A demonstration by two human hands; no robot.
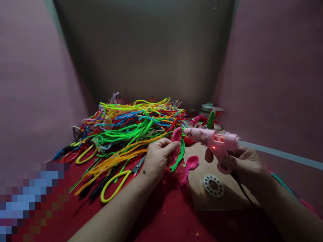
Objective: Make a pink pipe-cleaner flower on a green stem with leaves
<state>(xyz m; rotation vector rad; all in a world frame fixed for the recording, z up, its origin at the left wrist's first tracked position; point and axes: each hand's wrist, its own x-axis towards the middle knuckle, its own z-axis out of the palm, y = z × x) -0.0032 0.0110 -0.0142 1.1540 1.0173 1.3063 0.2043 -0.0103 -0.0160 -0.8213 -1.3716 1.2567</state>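
Near the centre of the frame, a person's left hand [159,156] is pinching a small pink petal [177,134] between thumb and forefinger. At centre right, the right hand [243,161] is gripping a pale pink glue gun [202,136] by its handle, pointing the nozzle leftward at the petal's edge. Whether the tip is touching is too small to tell.

Working well here would likely mean steadying the petal by its lower end, bringing the nozzle close without pressing, squeezing out only a little glue, and leaving the fingertips clear of the hot tip.

The petal is looking fuzzy and rounded, standing roughly upright above the fingers. A bright green strip [181,154] is curving just beside the fingertips; whether it is joined to the petal cannot be told. A second pink piece [192,163], loop-shaped with a ragged tail, is lying below and to the right, near the left edge of a brown board [195,193].

Multicoloured fuzzy stems [141,124] are spreading in a heap across the centre left, and yellow-handled scissors [120,179] are resting on the red cloth [164,218] at lower left.
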